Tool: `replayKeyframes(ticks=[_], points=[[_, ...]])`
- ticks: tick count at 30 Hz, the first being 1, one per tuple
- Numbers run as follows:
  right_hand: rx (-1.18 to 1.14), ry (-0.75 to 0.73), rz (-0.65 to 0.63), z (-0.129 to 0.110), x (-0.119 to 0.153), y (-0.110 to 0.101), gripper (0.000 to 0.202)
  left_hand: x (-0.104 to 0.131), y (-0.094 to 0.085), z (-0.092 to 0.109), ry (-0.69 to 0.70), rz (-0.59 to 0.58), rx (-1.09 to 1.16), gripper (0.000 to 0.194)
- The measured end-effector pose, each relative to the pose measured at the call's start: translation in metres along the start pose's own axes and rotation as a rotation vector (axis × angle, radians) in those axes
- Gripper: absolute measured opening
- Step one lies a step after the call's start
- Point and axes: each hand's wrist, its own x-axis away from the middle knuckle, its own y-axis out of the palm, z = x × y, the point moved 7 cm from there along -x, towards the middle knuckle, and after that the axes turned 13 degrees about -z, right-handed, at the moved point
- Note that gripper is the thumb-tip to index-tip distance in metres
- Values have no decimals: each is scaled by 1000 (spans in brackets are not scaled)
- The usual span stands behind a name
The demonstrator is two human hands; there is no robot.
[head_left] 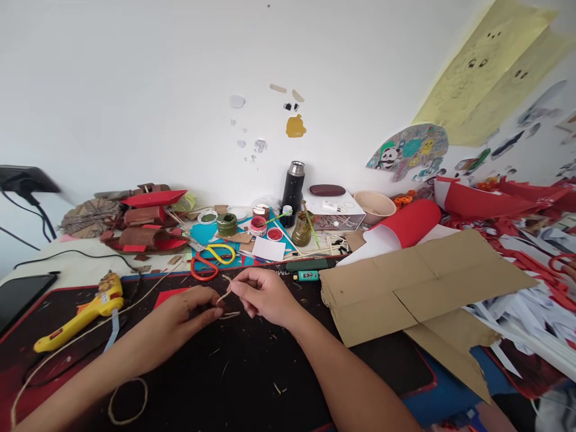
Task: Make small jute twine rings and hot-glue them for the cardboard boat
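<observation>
Over the black mat (234,378), a thin piece of tan twine (224,296) is stretched between my two hands. My left hand (191,312) pinches it between thumb and fingers. Close by on the right, my right hand (263,295) pinches its other part, and a short end sticks up above the fingertips. Another short end pokes out beside my left thumb. Behind my hands lie scissors (213,261) with red and yellow handles. A piece of red paper (167,296) shows beyond my left hand. The yellow hot glue gun (85,312) rests at the left.
Long twine runs past the glue gun, and a loop lies near the front. Cardboard sheets (418,282) cover the right side. Paint jars (227,224), a black flask (293,189) and a white box (335,210) stand along the wall. Paper scraps (517,312) pile up far right.
</observation>
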Motion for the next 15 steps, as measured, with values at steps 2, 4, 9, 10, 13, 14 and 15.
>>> replayKeyframes(ticks=[2, 4, 9, 10, 13, 14, 15], points=[[0, 6, 15, 2, -1, -2, 38, 0, -12, -9, -31, 75, 3, 48], [-6, 12, 64, 5, -2, -8, 37, 0, -27, -18, -78, 193, 18, 54], [-22, -14, 303, 4, 5, -35, 43, 3, -47, -22, -102, 490, 45, 52], [-11, -15, 324, 2, 9, -37, 43, 3, -44, -21, -96, 506, 41, 50], [42, 4, 329, -2, 26, -34, 38, 2, -30, -21, -79, 481, 30, 46], [94, 23, 318, -3, 33, -29, 34, 1, -26, -22, -74, 464, 34, 46], [139, 45, 303, -1, 41, -23, 31, 2, -22, -23, -70, 453, 41, 46]])
